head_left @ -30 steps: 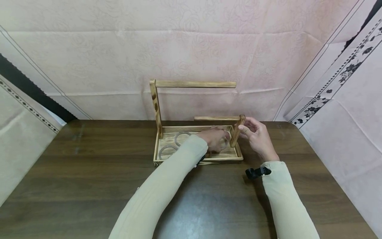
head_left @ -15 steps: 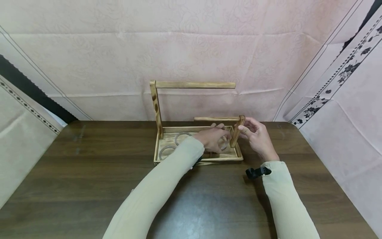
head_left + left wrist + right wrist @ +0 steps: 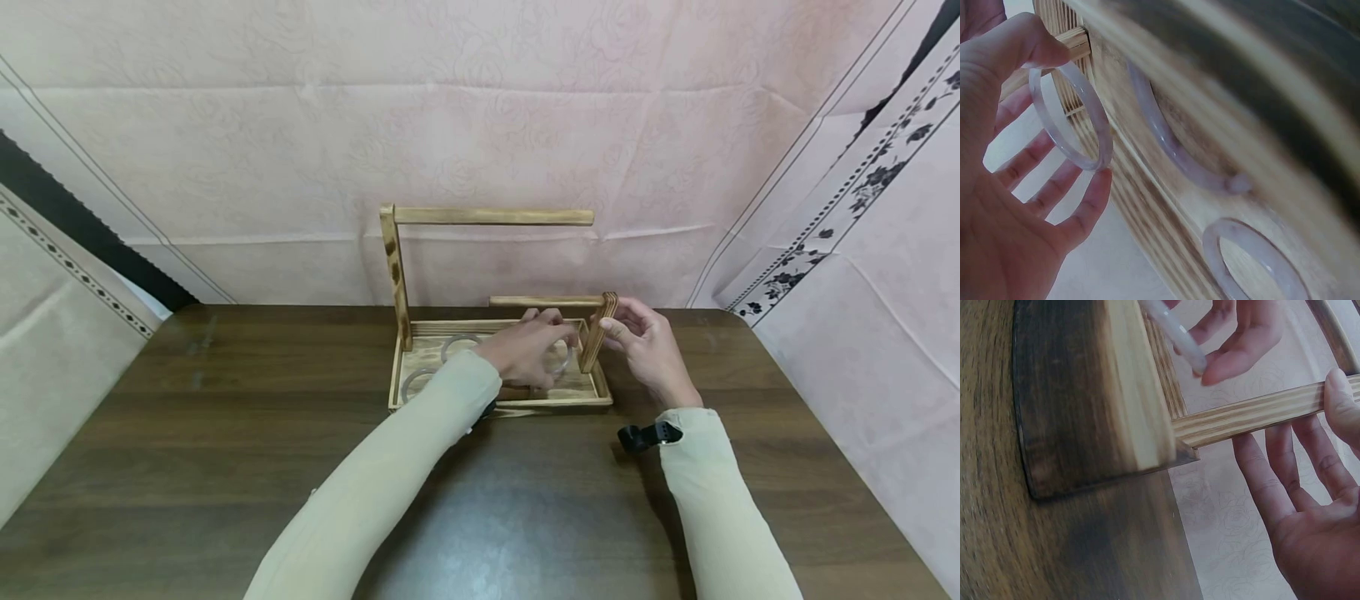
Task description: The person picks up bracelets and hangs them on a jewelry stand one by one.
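Observation:
My left hand is over the right part of a wooden display stand's tray. Between thumb and fingers it pinches a pale lilac bangle, seen tilted in the left wrist view. My right hand grips the stand's short right post, thumb on one side and fingers on the other. Two more pale bangles lie in the tray: the front one and the back one, both partly behind the left forearm. In the right wrist view only part of the held bangle shows.
A tall left post carries a long upper bar. From the short right post a lower bar points left, its left end free. The stand is near the back edge of the brown table, before a pale cloth.
My left hand has moved slightly left, its fingers turning more upward, and the bangle stays in its fingers. My right hand keeps its grip on the short post.

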A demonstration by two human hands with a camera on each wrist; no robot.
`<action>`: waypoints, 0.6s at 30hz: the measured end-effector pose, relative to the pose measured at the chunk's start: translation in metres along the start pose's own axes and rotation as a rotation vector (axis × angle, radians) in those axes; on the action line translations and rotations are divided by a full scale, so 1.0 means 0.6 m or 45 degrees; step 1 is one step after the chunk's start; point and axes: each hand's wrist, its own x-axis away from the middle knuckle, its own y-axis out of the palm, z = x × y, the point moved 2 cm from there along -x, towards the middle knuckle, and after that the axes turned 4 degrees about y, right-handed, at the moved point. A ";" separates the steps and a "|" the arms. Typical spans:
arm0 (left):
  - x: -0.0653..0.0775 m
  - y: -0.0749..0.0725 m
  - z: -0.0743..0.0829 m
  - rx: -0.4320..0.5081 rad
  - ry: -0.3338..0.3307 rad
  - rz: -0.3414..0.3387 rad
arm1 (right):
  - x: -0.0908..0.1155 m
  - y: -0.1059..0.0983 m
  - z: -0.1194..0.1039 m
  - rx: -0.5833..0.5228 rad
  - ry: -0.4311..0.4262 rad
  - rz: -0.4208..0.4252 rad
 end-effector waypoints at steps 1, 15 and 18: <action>0.002 -0.001 -0.001 0.002 -0.001 0.006 | 0.000 0.000 0.000 0.000 -0.001 0.002; 0.035 -0.010 -0.005 0.020 -0.016 0.066 | 0.002 0.002 -0.002 -0.062 -0.023 -0.001; 0.042 -0.008 -0.007 0.009 -0.010 0.082 | 0.002 0.002 -0.003 -0.063 -0.020 -0.001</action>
